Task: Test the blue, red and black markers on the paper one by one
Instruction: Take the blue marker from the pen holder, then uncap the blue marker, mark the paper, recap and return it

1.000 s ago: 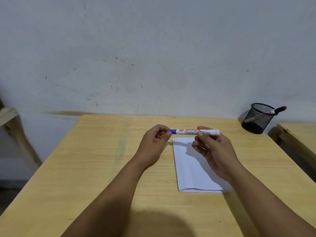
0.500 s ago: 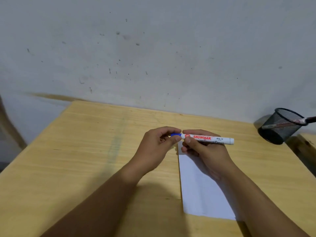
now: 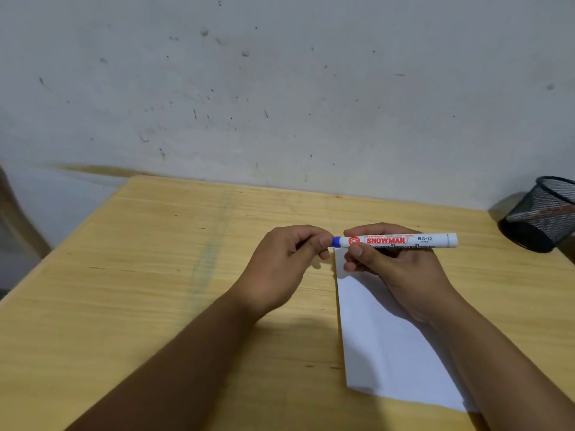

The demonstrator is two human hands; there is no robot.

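Observation:
I hold a white-bodied blue marker [image 3: 404, 240] level above the top edge of a white sheet of paper [image 3: 389, 346]. My right hand [image 3: 395, 269] grips the barrel from below. My left hand [image 3: 289, 259] pinches the blue cap [image 3: 336, 241] at the marker's left end. The cap is mostly hidden in my fingers. At the far right stands a black mesh pen cup [image 3: 541, 213], tilted, with a marker with red on it lying inside.
The wooden table [image 3: 155, 275] runs up to a grey-white wall. Its left edge slopes toward a wooden frame at the far left. The pen cup sits at the table's back right corner, partly cut off by the frame edge.
The view has shifted left and down, so the pen cup slid toward the right edge. Both hands keep hold of the marker; my left fingers have closed tighter over the blue cap.

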